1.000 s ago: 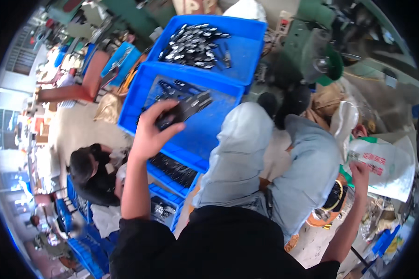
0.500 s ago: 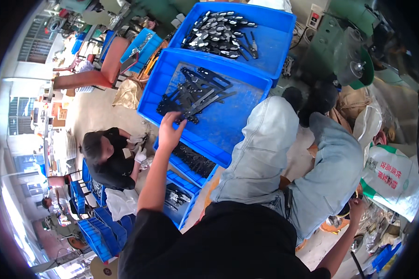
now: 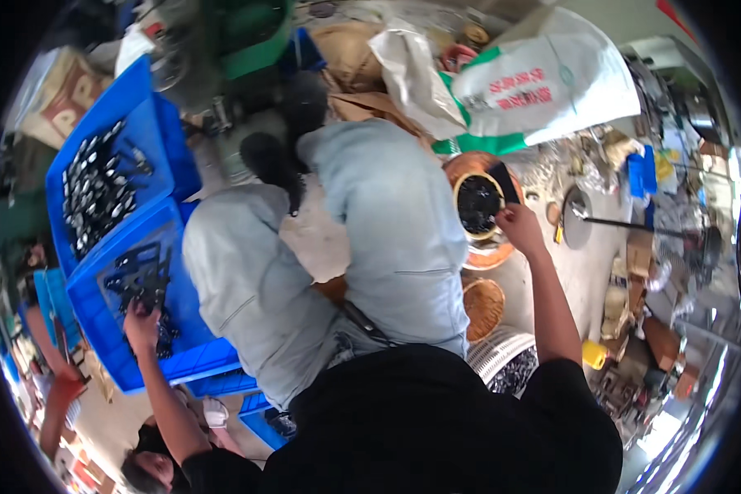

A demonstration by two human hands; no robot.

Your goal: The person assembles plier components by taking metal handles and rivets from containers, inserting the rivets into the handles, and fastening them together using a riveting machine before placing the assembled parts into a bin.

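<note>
My left hand [image 3: 142,328] reaches into the nearer blue bin [image 3: 210,356], its fingers and thumb apart among flat black metal pieces [image 3: 144,267]. It touches the pieces, but I see none clearly lifted. On the other side, my right hand [image 3: 514,224] is closed at the edge of a round, pale-rimmed bowl [image 3: 463,216] with dark small pieces [image 3: 479,202] inside. What its fingers pinch is too small to make out. A dark flat slab [image 3: 505,181] stands beside the bowl, just beyond that hand.
Another blue bin [image 3: 171,152] holds shiny black pieces. By my right leg are a wicker basket [image 3: 483,306] and a white basket [image 3: 502,352] with dark parts. A white and green sack [image 3: 543,82] lies ahead. A person [image 3: 152,465] is at lower left.
My view has swung to the right, so the bins now lie at the left and the bowl by my right hand shows fully. My left hand stays at the black pieces.
</note>
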